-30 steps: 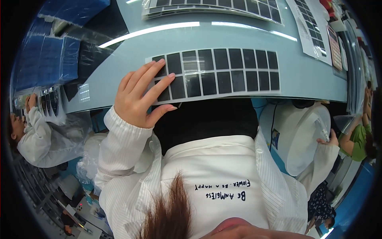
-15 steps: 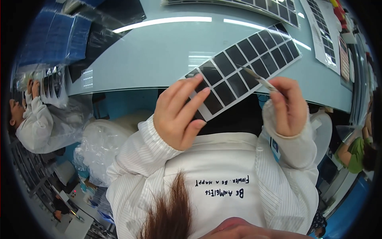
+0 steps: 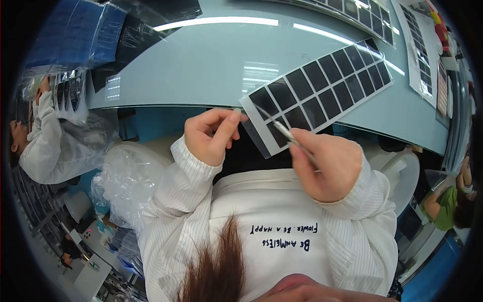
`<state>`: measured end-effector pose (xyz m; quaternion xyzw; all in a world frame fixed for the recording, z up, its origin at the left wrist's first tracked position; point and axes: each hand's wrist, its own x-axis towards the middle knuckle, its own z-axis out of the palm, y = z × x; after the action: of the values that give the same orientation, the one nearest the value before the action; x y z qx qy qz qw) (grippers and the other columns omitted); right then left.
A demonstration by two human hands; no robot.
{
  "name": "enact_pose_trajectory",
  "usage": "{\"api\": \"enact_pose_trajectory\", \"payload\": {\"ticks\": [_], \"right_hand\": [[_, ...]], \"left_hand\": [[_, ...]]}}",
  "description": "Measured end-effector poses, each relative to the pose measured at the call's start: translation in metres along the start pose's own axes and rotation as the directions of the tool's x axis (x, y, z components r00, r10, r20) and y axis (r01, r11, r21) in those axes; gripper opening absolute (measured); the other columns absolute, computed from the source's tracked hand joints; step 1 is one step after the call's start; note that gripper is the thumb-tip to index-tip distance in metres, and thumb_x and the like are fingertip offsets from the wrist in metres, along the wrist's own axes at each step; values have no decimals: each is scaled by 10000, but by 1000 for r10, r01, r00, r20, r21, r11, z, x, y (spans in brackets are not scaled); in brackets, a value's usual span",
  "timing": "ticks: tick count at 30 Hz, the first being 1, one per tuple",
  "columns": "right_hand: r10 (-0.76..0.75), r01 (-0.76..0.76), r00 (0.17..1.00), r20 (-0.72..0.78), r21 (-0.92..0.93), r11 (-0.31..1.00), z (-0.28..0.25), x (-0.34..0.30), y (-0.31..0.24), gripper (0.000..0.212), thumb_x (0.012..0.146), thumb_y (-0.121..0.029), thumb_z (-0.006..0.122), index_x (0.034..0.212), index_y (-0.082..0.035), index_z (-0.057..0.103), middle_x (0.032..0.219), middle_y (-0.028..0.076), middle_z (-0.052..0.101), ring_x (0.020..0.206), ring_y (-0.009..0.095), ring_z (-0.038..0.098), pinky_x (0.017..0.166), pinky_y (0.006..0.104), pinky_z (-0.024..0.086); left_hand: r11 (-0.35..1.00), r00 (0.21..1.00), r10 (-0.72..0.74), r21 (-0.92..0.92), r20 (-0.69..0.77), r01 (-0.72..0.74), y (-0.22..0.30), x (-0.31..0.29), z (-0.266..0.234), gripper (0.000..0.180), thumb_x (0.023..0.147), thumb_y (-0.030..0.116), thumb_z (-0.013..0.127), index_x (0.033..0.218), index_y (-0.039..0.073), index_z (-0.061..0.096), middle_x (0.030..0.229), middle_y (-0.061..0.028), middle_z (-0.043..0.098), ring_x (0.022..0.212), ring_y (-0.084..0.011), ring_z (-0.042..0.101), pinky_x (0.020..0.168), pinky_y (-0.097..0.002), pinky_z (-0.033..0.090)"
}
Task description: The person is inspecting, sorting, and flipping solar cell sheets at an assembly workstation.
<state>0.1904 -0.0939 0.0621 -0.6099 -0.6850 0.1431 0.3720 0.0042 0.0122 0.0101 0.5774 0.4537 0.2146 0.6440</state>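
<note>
Head view: left hand (image 3: pixel 211 137) fingers pinch a clear film strip (image 3: pixel 254 135) at the sheet of dark squares (image 3: pixel 322 93), which overhangs the tabletop (image 3: pixel 201 65) edge; right hand (image 3: pixel 329 166) fingers grip thin tweezers (image 3: pixel 286 132) w/ tip just beside that corner, prob. to lift film cleanly.

A pale blue table (image 3: pixel 211 60) carries sheets of dark squares (image 3: pixel 322 90).

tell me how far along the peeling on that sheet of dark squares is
Done: one corner of the clear film is lifted off the sheet of dark squares. In hand: the left hand pinches that film, and the right hand holds tweezers at the corner. Left: the film on the other squares, which still lie flat.
</note>
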Motion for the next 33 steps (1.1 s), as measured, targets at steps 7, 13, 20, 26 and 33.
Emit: {"api": "enact_pose_trajectory", "payload": {"ticks": [7,13,20,26,33], "right_hand": [[-27,28,999,45,-26,999,10,4,-3,181,705,59,630,883,56,597,515,56,516,380,167,485,370,270,373],[-30,34,994,109,-31,999,13,5,-8,165,702,52,630,864,57,599,495,51,508,377,171,487,366,274,367],[-34,40,994,102,-50,998,15,8,-11,160,706,53,625,862,55,594,503,55,520,381,174,496,371,270,373],[-11,16,992,123,-43,999,16,7,-11,167,714,52,619,879,46,594,518,57,534,388,176,505,379,273,377],[-13,18,992,123,-39,999,17,8,-10,171,713,53,618,882,45,593,524,60,542,391,182,510,380,275,377]], "left_hand": [[999,991,36,-5,127,-36,-6,-11,4,192,858,145,551,840,-22,644,597,-16,551,525,-57,476,482,-184,363],[990,991,104,-107,84,-94,-11,-11,3,179,853,128,537,862,-30,621,650,-27,560,547,-58,467,504,-181,360],[989,989,139,37,48,-141,-11,-8,-2,110,834,54,550,816,-36,611,684,-34,583,579,-62,471,523,-191,371],[984,984,175,31,41,-176,-15,-6,0,114,834,66,564,789,-24,617,640,-12,570,535,-41,445,487,-183,340],[979,977,206,-1,-49,-206,-14,-3,4,103,837,71,575,792,-13,614,597,24,550,509,-8,428,446,-168,308]]}}
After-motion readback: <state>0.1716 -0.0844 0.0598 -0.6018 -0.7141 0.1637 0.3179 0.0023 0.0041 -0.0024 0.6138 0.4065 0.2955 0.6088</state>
